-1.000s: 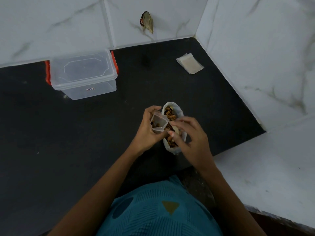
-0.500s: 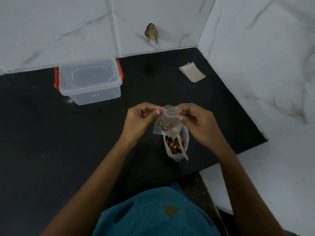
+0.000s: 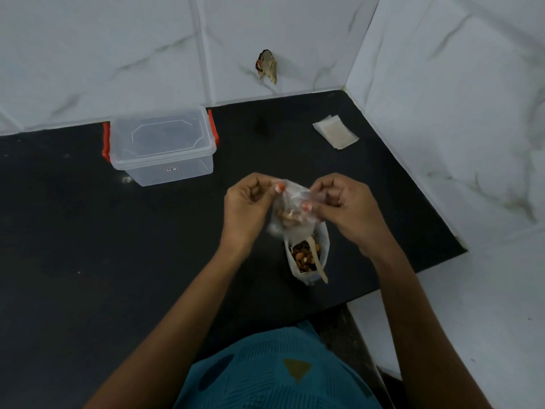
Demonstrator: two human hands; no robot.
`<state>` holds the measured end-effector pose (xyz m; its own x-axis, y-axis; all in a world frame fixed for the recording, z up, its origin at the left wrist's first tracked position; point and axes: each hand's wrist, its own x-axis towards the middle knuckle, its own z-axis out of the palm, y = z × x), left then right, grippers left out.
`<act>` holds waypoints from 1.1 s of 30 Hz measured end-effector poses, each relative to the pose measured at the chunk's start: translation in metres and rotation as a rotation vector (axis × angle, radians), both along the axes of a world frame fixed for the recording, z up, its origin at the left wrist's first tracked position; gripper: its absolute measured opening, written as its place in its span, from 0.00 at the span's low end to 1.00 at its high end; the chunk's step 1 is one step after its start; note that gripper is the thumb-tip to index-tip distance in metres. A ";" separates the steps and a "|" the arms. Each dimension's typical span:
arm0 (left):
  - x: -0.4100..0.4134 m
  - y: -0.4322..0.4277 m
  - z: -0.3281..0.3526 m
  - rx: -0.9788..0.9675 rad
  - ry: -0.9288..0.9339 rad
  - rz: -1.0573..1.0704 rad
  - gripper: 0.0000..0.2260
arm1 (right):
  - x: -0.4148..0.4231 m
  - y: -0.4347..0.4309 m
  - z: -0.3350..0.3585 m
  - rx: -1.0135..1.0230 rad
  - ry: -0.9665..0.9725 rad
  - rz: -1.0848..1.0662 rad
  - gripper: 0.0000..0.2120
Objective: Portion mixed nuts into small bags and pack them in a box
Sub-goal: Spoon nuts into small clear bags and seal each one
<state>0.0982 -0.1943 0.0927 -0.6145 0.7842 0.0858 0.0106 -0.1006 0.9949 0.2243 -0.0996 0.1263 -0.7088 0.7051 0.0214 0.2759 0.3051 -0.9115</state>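
Clear small bag of nuts pinched at top by left hand and right hand, above open nut pouch; lidded plastic box back-left, spare bags back-right on black surface, marble tile walls

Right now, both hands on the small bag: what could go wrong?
1. The left hand and right hand pinch the small bag at its top; a slip could drop it and scatter the contents.
2. The open nut pouch stands just below them with a pale handle sticking out; a wrist could tip it.
3. The box looks lidded, so packing will need a free hand.
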 end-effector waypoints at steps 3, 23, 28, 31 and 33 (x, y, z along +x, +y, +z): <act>0.003 0.000 0.000 -0.003 0.020 0.009 0.07 | 0.001 0.002 -0.001 -0.006 0.009 -0.067 0.14; 0.001 0.000 0.009 -0.133 -0.026 -0.090 0.05 | -0.011 -0.006 -0.014 -0.359 0.184 -0.255 0.05; 0.001 0.002 0.012 -0.107 0.002 -0.036 0.06 | -0.011 -0.005 -0.011 -0.426 0.212 -0.220 0.05; 0.000 0.002 0.014 -0.108 -0.044 -0.022 0.06 | -0.010 -0.003 -0.010 -0.383 0.177 -0.232 0.04; 0.001 0.002 0.013 -0.117 -0.048 -0.013 0.06 | -0.010 -0.001 -0.011 -0.344 0.145 -0.239 0.04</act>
<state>0.0989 -0.1926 0.1056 -0.6053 0.7952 -0.0360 -0.0375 0.0167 0.9992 0.2143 -0.1007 0.1149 -0.5316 0.8325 -0.1563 0.1636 -0.0801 -0.9833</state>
